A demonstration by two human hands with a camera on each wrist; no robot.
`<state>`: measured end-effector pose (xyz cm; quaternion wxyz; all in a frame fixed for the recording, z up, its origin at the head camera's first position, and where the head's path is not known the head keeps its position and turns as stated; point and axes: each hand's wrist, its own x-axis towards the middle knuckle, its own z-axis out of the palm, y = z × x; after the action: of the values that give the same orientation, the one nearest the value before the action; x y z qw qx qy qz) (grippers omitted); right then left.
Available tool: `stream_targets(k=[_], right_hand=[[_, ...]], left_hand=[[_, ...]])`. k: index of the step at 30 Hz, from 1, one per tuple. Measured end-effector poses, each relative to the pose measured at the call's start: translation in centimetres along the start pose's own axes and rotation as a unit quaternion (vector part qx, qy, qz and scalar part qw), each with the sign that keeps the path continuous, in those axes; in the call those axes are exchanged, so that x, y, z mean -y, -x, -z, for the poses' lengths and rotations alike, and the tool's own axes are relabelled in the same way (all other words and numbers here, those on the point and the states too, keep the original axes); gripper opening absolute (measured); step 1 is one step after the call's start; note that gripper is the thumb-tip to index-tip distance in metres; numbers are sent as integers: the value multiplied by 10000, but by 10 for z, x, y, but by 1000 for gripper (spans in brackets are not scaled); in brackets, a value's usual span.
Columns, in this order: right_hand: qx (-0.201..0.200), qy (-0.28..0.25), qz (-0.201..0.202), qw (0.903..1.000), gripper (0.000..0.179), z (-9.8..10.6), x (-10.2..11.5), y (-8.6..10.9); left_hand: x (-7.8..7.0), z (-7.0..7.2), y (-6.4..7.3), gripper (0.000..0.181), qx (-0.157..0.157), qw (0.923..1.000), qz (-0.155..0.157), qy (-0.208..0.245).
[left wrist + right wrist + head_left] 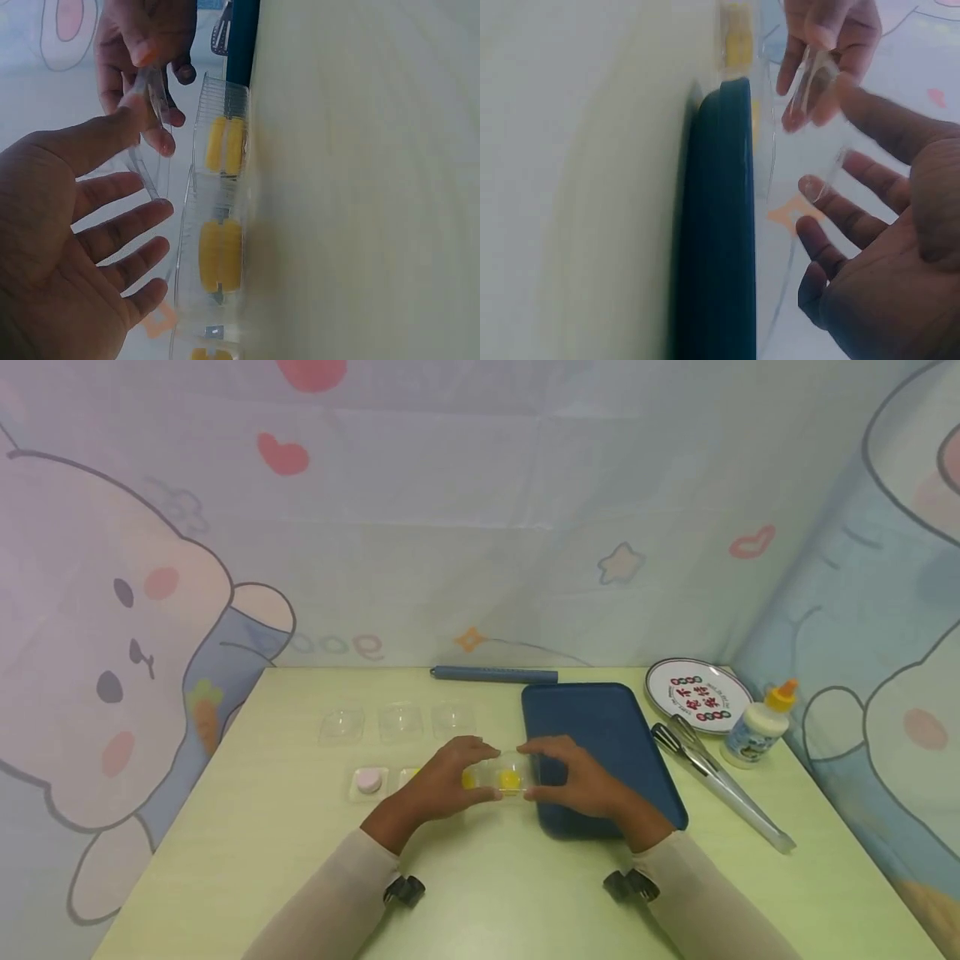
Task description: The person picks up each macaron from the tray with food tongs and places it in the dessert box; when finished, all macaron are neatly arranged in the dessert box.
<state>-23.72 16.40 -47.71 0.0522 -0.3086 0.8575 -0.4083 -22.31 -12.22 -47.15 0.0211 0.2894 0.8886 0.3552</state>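
A pale bench [480, 893] fills my view, with a navy tray [600, 718] lying right of its middle. From the front edge, the left hand [442, 781] and right hand [585, 781] reach in, angled inward, facing each other. On each, thumb and fingers are parted and half-bent, gripping opposite ends of a clear plastic lid [517, 763]; the lower fingers fan loosely. The lid is raised above the bench's middle, at the tray's left edge, over a clear plastic box [217, 94] holding a yellow piece [225, 142]. I judge the lid almost weightless, slick and thinly stiff, likely to dent or crack if squeezed. I'd take it by opposite rims, lightly, keeping pressure off its middle.
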Motion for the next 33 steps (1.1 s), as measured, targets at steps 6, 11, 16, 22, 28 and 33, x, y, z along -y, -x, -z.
stream_targets(k=[6, 11, 16, 22, 28, 33], right_hand=[[-154, 182, 168, 9996, 65, -4, -4, -2], [-128, 257, 158, 9995, 64, -8, -2, -2], [-76, 336, 55, 9994, 64, -11, -1, 0], [-90, 284, 14, 9996, 65, -11, -2, 2], [-41, 416, -66, 9991, 65, -14, -5, 2], [-58, 371, -104, 9992, 65, -15, -6, 2]], left_hand=[[0, -2, -3, 61, -57, 9997, -58, -222], [3, -6, -2, 60, -101, 9996, -136, -245], [6, -9, -2, 59, -107, 9990, -191, -387], [7, -11, -4, 58, -130, 9979, -309, -550], [7, -12, -3, 57, -136, 9975, -366, -590], [8, -14, -4, 57, -183, 9965, -418, -706]])
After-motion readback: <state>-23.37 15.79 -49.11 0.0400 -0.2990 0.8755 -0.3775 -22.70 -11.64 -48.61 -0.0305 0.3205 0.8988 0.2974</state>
